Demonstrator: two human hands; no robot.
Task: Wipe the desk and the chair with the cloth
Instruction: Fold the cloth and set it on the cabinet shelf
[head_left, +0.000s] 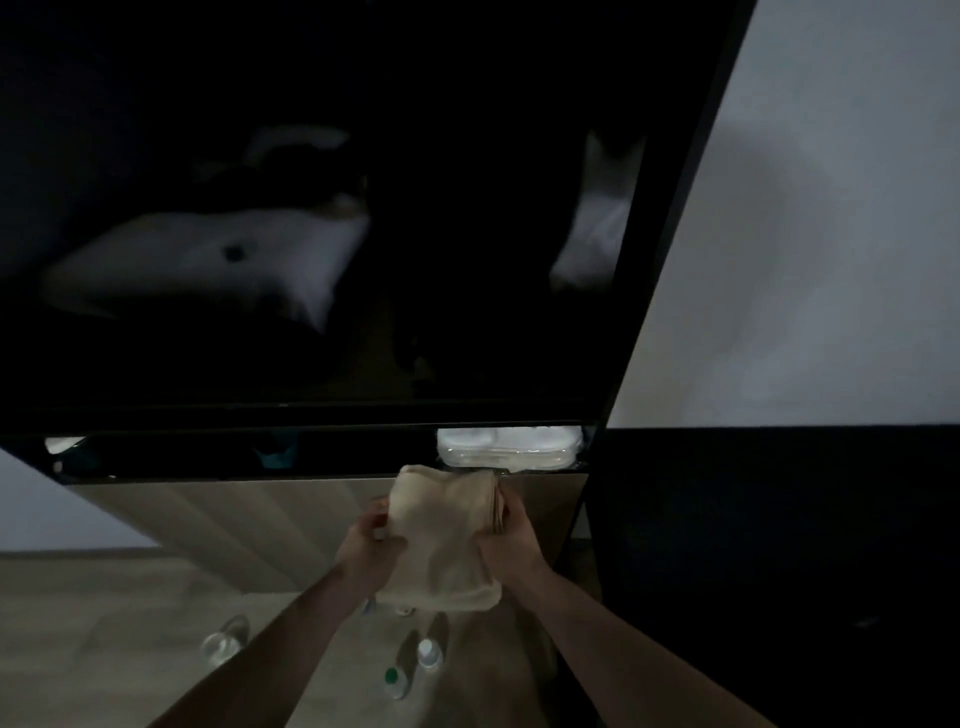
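Note:
A beige folded cloth (441, 540) hangs in the air between both hands, above the wooden desk top (130, 623). My left hand (366, 551) grips its left edge, fingers curled round the fabric. My right hand (511, 535) grips its right edge, where the folded layers show. No chair is in view.
A large dark TV screen (311, 208) fills the wall above the desk. Under it runs a dark shelf with a white packet (509, 447). Three plastic bottles (428, 652) (397, 680) (223, 642) stand on the desk below my arms. A dark panel (779, 571) is at the right.

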